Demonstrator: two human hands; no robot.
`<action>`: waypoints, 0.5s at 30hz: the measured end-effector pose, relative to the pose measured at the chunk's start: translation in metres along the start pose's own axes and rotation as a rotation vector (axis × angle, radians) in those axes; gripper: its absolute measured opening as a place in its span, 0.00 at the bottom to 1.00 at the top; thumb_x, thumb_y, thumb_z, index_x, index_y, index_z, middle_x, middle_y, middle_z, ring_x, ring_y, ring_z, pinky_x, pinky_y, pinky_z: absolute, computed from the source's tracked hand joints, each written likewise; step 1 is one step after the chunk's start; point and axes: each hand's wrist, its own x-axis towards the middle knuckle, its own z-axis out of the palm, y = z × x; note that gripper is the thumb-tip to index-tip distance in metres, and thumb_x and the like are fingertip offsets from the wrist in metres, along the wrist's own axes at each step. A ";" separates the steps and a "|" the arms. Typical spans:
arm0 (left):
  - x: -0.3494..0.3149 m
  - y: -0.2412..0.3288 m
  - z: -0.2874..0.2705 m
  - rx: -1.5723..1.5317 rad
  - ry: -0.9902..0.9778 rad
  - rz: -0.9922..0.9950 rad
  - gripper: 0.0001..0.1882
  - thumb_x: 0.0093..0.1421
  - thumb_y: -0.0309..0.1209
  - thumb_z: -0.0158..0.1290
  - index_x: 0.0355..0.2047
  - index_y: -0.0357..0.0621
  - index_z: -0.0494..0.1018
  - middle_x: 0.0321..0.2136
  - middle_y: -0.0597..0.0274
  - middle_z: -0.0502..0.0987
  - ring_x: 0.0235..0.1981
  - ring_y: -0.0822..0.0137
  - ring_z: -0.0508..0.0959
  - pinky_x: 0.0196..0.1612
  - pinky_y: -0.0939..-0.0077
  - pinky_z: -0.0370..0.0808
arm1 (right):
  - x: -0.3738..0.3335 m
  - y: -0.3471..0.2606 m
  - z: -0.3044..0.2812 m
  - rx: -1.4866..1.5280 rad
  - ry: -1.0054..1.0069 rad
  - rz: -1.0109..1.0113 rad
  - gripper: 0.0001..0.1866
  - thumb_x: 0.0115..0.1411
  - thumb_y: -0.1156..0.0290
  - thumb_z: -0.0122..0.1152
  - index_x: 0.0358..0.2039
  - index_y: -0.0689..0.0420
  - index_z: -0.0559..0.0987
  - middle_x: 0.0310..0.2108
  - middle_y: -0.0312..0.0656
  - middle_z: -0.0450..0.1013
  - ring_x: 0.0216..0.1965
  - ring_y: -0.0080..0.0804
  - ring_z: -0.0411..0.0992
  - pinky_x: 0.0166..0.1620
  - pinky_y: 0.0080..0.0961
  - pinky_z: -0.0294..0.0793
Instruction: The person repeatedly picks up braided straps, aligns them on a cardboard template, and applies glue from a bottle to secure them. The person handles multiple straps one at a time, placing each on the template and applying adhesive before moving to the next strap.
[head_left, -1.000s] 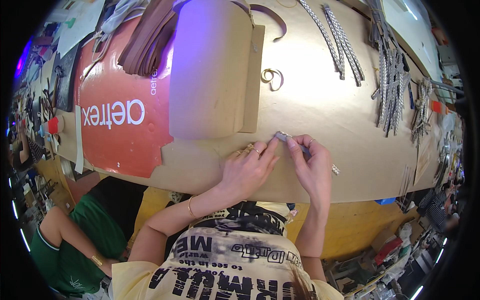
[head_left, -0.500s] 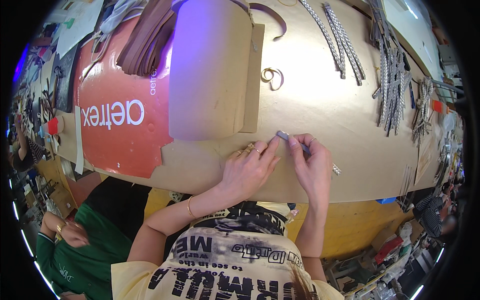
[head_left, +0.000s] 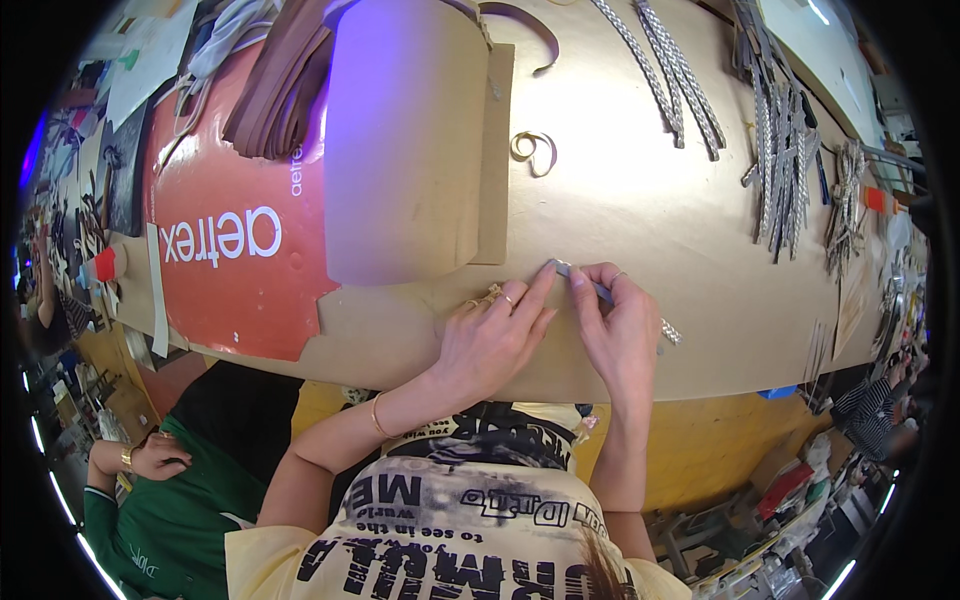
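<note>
A thin silver-grey braided strap (head_left: 671, 332) with a flat grey end lies over the table below the cardboard roll. My right hand (head_left: 620, 325) pinches the flat part between thumb and fingers, and the braided tail sticks out past its right side. My left hand (head_left: 490, 338) rests on the table just left of it. Its index fingertip presses on the tip of the flat end, holding it down, while the thumb sits apart. Rings show on both hands. The strap's middle is hidden under my right hand.
A large tan cardboard roll (head_left: 400, 150) stands ahead on the left, beside a red printed sheet (head_left: 240, 290) and brown strips (head_left: 275, 90). A curled tan strip (head_left: 540, 155) lies beyond my hands. Braided straps (head_left: 680, 80) lie to the right. A person in green (head_left: 200, 510) is at lower left.
Both hands and the strap stay almost in place. My right fingertips have moved slightly closer to the strap's flat end. The neighbouring person's hand has shifted a little.
</note>
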 end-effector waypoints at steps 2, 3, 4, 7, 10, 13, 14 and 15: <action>0.001 0.001 0.001 0.024 -0.012 0.006 0.27 0.59 0.34 0.58 0.58 0.41 0.69 0.33 0.62 0.73 0.26 0.68 0.79 0.28 0.75 0.78 | 0.000 -0.001 0.000 -0.020 -0.007 0.013 0.12 0.64 0.62 0.57 0.31 0.56 0.81 0.15 0.44 0.71 0.18 0.45 0.71 0.27 0.37 0.67; 0.002 0.001 0.002 0.015 0.007 0.003 0.27 0.59 0.34 0.59 0.58 0.42 0.70 0.32 0.63 0.72 0.24 0.67 0.78 0.26 0.73 0.77 | 0.000 -0.002 -0.001 -0.017 -0.005 0.006 0.12 0.64 0.62 0.57 0.31 0.56 0.81 0.15 0.44 0.71 0.19 0.45 0.71 0.27 0.37 0.67; 0.003 0.002 0.003 0.006 0.025 0.000 0.26 0.59 0.33 0.59 0.58 0.44 0.70 0.31 0.63 0.72 0.22 0.65 0.77 0.25 0.72 0.76 | 0.000 -0.003 -0.001 -0.023 -0.009 0.012 0.12 0.64 0.62 0.57 0.31 0.56 0.81 0.15 0.44 0.71 0.19 0.45 0.71 0.27 0.37 0.67; 0.004 0.002 0.007 0.022 0.040 0.007 0.26 0.59 0.34 0.60 0.58 0.44 0.71 0.31 0.64 0.72 0.21 0.64 0.77 0.23 0.71 0.75 | 0.000 -0.004 -0.002 -0.013 -0.008 0.007 0.12 0.64 0.62 0.57 0.31 0.57 0.80 0.15 0.44 0.72 0.19 0.44 0.72 0.27 0.37 0.67; 0.005 0.003 0.010 0.083 0.039 0.025 0.26 0.59 0.34 0.59 0.57 0.43 0.71 0.31 0.63 0.72 0.22 0.65 0.78 0.23 0.71 0.75 | 0.001 -0.004 -0.001 -0.011 0.007 -0.004 0.12 0.63 0.62 0.58 0.30 0.57 0.80 0.15 0.44 0.72 0.18 0.44 0.71 0.26 0.36 0.67; 0.006 0.005 0.010 0.156 0.036 0.034 0.25 0.58 0.35 0.59 0.56 0.43 0.72 0.31 0.63 0.73 0.24 0.66 0.79 0.24 0.72 0.76 | 0.000 -0.001 -0.001 0.009 0.006 0.010 0.12 0.62 0.62 0.60 0.29 0.58 0.81 0.15 0.44 0.73 0.18 0.44 0.72 0.26 0.36 0.67; 0.007 0.005 0.010 0.179 0.033 0.038 0.25 0.58 0.35 0.59 0.55 0.43 0.73 0.30 0.63 0.73 0.24 0.66 0.79 0.25 0.73 0.76 | -0.001 0.000 -0.002 0.027 0.010 0.012 0.13 0.61 0.62 0.61 0.29 0.58 0.81 0.15 0.44 0.73 0.18 0.44 0.72 0.26 0.36 0.67; 0.008 0.006 0.010 0.218 0.027 0.045 0.24 0.58 0.35 0.59 0.55 0.42 0.73 0.30 0.63 0.73 0.24 0.67 0.79 0.26 0.73 0.76 | -0.002 0.002 -0.003 0.026 0.035 0.017 0.13 0.61 0.62 0.62 0.29 0.59 0.81 0.15 0.44 0.72 0.17 0.42 0.71 0.25 0.35 0.67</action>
